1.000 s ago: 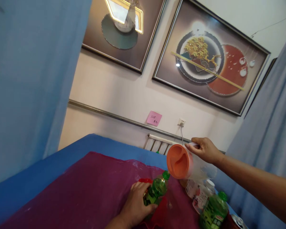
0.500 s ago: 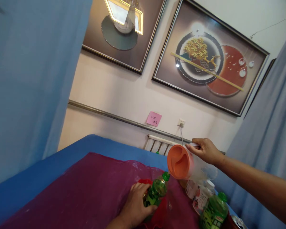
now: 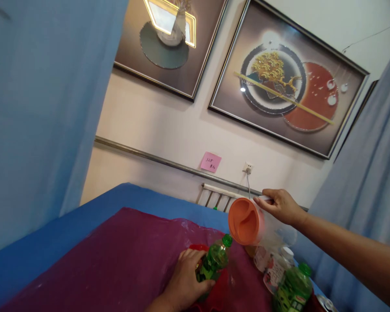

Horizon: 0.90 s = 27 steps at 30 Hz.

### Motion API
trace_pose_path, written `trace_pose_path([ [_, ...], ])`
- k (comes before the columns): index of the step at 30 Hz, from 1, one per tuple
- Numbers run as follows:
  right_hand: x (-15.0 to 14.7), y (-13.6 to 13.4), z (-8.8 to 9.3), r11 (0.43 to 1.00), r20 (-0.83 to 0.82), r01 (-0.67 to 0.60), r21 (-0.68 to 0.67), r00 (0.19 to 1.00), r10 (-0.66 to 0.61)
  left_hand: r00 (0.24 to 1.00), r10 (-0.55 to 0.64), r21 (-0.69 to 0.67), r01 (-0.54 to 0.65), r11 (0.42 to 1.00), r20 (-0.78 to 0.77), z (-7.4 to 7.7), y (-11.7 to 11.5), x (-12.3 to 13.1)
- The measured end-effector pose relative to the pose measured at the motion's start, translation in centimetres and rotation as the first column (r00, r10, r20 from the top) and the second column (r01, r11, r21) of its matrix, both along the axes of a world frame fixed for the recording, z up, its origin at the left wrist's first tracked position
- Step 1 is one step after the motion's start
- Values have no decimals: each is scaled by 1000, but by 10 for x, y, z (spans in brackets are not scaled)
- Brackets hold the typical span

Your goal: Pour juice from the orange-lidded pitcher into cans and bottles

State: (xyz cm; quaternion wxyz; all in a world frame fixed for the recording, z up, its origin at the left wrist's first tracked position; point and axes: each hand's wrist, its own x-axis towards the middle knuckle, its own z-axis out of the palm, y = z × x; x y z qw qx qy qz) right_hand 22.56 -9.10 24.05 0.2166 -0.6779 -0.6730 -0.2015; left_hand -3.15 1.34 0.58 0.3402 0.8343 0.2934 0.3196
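My right hand (image 3: 281, 206) is closed around the white handle of a clear pitcher with an orange lid (image 3: 243, 221). The pitcher is tipped on its side, its lid facing left, above and to the right of a green plastic drink bottle (image 3: 216, 260). Around that bottle's body my left hand (image 3: 186, 277) is closed, thumb on the near side. The bottle leans to the right, its green top just below and left of the lid. Something red (image 3: 219, 290) lies under and behind it, partly hidden by my hand. Whether liquid flows from the pitcher I cannot tell.
A purple-red plastic sheet (image 3: 117, 255) covers much of a blue surface (image 3: 139, 197). At the right stand a white-capped bottle (image 3: 277, 271), a larger green bottle (image 3: 294, 288) and a can (image 3: 325, 303). Blue curtains (image 3: 48, 108) hang at both sides.
Both hands, the pitcher and the bottle hold nearly the same positions. The whole view has shifted very slightly.
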Motion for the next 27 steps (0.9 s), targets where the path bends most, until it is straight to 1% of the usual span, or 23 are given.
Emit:
trace_pose_path([
  [27,-1,-1,2,999,-14,11,-33,1000,-12,1000,-8,-11,8,1000,4,0,0,-1],
])
